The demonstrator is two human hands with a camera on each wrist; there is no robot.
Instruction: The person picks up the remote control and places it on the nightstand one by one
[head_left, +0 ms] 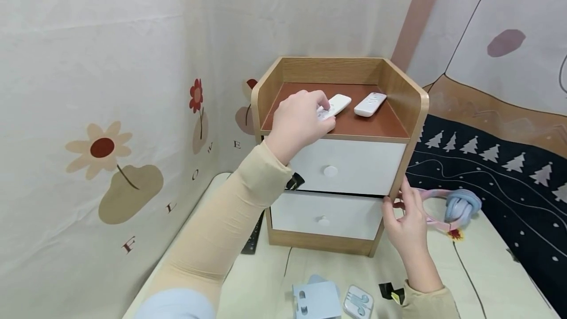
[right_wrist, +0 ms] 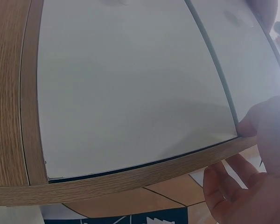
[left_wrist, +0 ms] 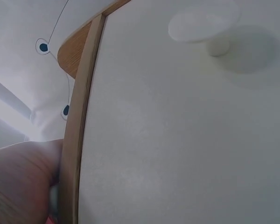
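A small wooden cabinet (head_left: pixel 350 248) with two white drawers stands on the table. My left hand (head_left: pixel 301 121) reaches over its brown top shelf (head_left: pixel 305 93) and pinches a white remote control (head_left: pixel 337 104) between thumb and fingers. A second white remote control (head_left: pixel 370 105) lies to the right on that shelf. My right hand (head_left: pixel 408 225) rests against the cabinet's right side; the right wrist view shows its thumb (right_wrist: pixel 254 116) at the front edge and its other fingers along the side. The left wrist view shows a white drawer front (left_wrist: pixel 177 130) with its round knob; the held remote control is not visible there.
A pink headband with a blue knot (head_left: pixel 462 207) lies right of the cabinet. In front are a light blue box (head_left: pixel 316 300) and a clear case with earphones (head_left: pixel 359 302). A black keyboard-like strip (head_left: pixel 251 241) sits at the cabinet's left. Printed cloth hangs behind.
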